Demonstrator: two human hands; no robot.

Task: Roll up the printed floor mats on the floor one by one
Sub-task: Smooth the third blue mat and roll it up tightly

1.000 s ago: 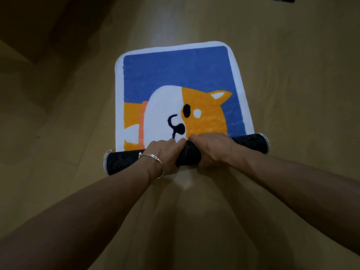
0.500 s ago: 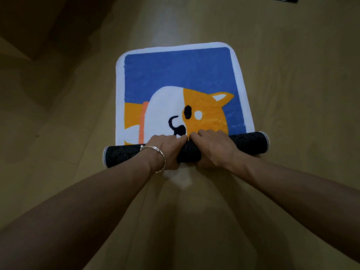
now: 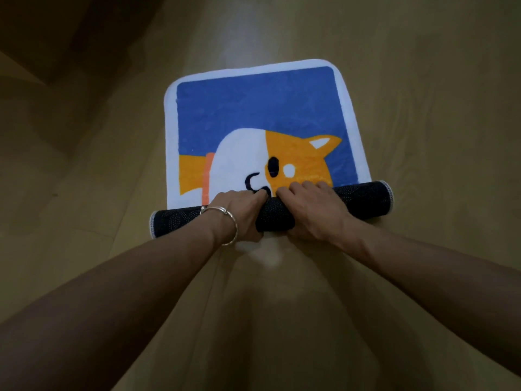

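A floor mat (image 3: 253, 108) with a blue field, white border and an orange-and-white dog lies flat on the wooden floor. Its near end is wound into a black dotted roll (image 3: 363, 201) that runs left to right. My left hand (image 3: 239, 213), with a silver bracelet at the wrist, grips the roll just left of its middle. My right hand (image 3: 313, 207) grips it just right of the middle, fingers curled over the top onto the dog's face. The two hands almost touch.
Bare wooden floor (image 3: 437, 122) surrounds the mat on all sides. A darker shadowed area (image 3: 56, 38) fills the far left corner.
The roll has advanced away from me over the dog print, covering more of the mouth and orange body. Both hands moved forward with it and kept their grip.
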